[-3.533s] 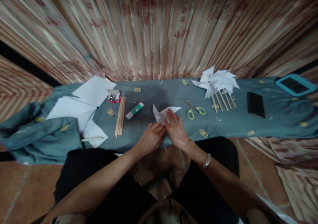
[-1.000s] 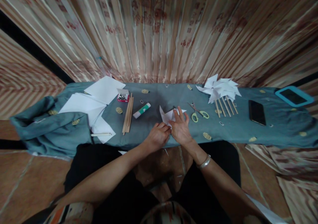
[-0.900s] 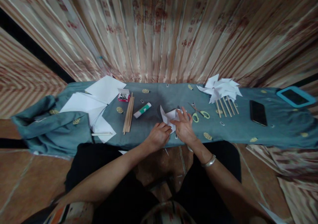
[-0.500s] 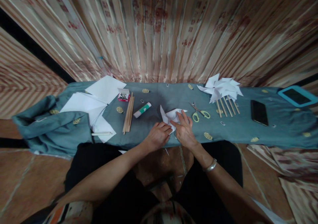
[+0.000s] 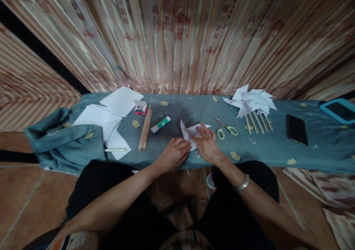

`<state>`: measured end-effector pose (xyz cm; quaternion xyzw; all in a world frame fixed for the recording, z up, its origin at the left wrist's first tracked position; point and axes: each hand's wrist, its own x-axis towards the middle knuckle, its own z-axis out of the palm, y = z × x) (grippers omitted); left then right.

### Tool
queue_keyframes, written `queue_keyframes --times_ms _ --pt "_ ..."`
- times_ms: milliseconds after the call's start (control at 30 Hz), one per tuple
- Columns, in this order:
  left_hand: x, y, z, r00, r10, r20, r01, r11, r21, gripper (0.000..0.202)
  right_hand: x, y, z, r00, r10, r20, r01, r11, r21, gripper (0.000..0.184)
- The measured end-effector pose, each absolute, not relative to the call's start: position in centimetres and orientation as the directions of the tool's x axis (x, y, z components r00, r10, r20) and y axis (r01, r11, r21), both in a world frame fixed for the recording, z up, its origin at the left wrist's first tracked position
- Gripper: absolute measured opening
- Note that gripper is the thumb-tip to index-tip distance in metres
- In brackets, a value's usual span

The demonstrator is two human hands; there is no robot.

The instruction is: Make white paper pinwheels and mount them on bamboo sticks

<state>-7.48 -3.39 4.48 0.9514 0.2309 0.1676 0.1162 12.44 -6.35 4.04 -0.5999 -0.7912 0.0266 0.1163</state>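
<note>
A folded white paper piece (image 5: 189, 132) lies on the blue-grey cloth (image 5: 274, 146) near its front edge. My left hand (image 5: 174, 154) rests at the paper's near left corner, its fingers curled and pinching that corner. My right hand (image 5: 208, 146) lies on the paper's right side with fingers stretched out and pressing it flat. A silver bracelet (image 5: 242, 184) is on my right wrist.
Yellow-handled scissors (image 5: 226, 129) lie right of the paper, a glue stick (image 5: 160, 124) and a bundle of wooden sticks (image 5: 145, 132) left. Finished white pinwheels (image 5: 251, 102) lie at the back right, by a black phone (image 5: 296, 129) and a blue-framed tablet (image 5: 338, 110). White sheets (image 5: 105, 113) and a pin box (image 5: 140, 109) are at the left.
My right hand has slid over the paper, its fingers shifting from the top fold back to the right side. My left hand stays at the corner. The camera has drifted slightly.
</note>
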Motion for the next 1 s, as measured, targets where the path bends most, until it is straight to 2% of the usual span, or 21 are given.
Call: queue_keyframes --times_ms 267,567,767,1000 --pt "-7.5 -3.5 4.7 0.832 0.476 0.286 0.379 -0.863 0.333 0.023 12.0 -6.7 3.6 -0.236 0.939 0.251 0.937 0.289 -0.198 0.037" --pt "-7.3 -3.4 4.7 0.842 0.485 0.237 0.420 -0.864 0.277 0.022 12.0 -6.8 3.2 -0.251 0.931 0.264 0.927 0.309 -0.210 0.040" --pt "-6.8 -3.2 4.9 0.841 0.473 0.264 0.403 -0.872 0.280 0.029 11.9 -6.8 3.3 -0.230 0.947 0.226 0.929 0.283 -0.239 0.041" --pt "-6.2 -2.8 4.6 0.814 0.533 0.230 0.469 -0.838 0.279 0.031 12.1 -6.7 3.3 -0.226 0.947 0.228 0.924 0.282 -0.258 0.043"
